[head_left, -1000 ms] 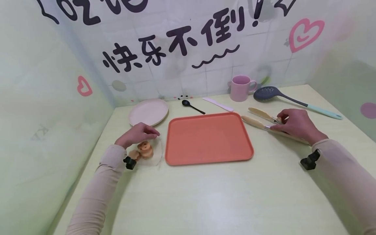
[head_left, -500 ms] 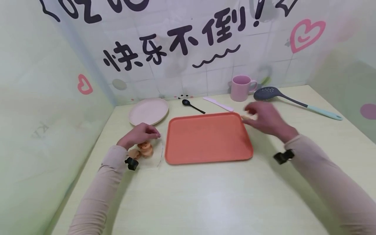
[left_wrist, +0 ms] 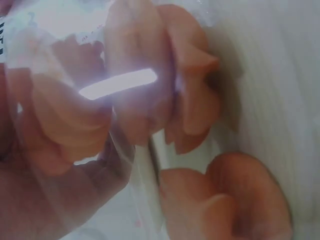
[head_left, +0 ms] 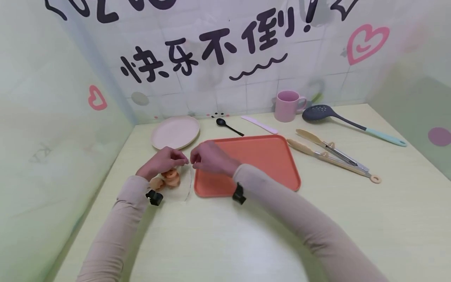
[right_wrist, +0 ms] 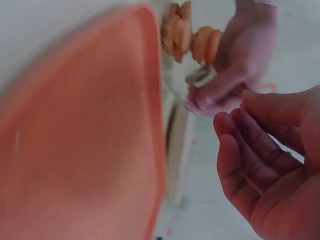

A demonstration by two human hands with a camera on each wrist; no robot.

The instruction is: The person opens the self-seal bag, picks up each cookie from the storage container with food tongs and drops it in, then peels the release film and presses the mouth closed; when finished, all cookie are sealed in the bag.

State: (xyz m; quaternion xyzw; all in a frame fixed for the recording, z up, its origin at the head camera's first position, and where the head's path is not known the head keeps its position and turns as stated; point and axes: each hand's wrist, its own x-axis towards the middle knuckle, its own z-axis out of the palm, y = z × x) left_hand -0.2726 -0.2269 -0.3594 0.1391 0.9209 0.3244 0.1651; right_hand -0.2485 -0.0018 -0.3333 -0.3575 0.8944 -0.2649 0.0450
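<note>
A clear plastic bag [head_left: 184, 190] lies left of the tray, with several orange-brown curled pieces [head_left: 172, 179] inside. My left hand [head_left: 163, 161] pinches the upper edge of this bag between thumb and fingertips. In the left wrist view the curled pieces [left_wrist: 192, 85] show close up through shiny film. My right hand [head_left: 213, 158] hovers over the tray's left edge, its fingertips just beside my left ones. The right wrist view has this right hand [right_wrist: 280, 160] with fingers loosely bent and nothing visible between them. Whether it touches the bag is unclear.
An orange tray [head_left: 260, 160] lies mid-table. Tongs [head_left: 303, 148] rest right of it. Along the back are a pink plate [head_left: 176, 131], black spoon [head_left: 220, 122], pink knife [head_left: 258, 124], pink mug [head_left: 284, 107] and slotted spoon [head_left: 317, 112]. Walls stand behind and at both sides.
My right hand has left the tongs and swept left across the tray to my left hand. The tongs lie on the table. My left hand stays at the bag's edge.
</note>
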